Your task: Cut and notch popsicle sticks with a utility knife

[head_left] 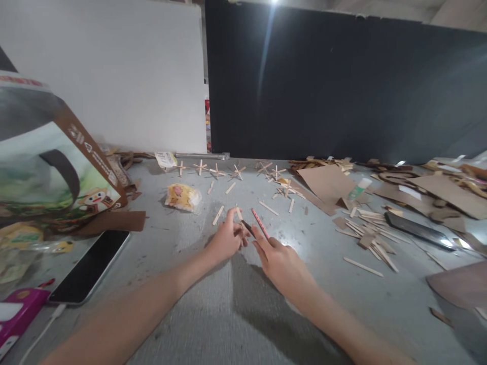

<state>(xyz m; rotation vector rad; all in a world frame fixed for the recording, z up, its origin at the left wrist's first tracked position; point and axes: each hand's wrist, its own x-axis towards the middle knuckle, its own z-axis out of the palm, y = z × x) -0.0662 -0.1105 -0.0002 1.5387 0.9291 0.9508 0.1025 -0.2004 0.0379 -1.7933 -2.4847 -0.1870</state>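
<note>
My left hand (228,237) is closed around a short wooden stick (239,213) that stands up between its fingertips, near the middle of the table. Close beside it on the right, my right hand (279,256) grips a thin dark tool (248,228) whose tip reaches to the stick. A red-and-white patterned stick (260,223) slants up from behind the right fingers; whether the hand holds it too is unclear. Loose wooden sticks lie around, one (218,215) left of the hands and another (268,208) beyond them.
Star-shaped stick pieces (216,172) line the back of the table (182,314). A yellow packet (183,197) and phone (90,267) lie left, below a large printed bag (57,167). On the right are a stick pile (375,238), dark phone (418,230), glue stick (359,188) and cardboard (327,185).
</note>
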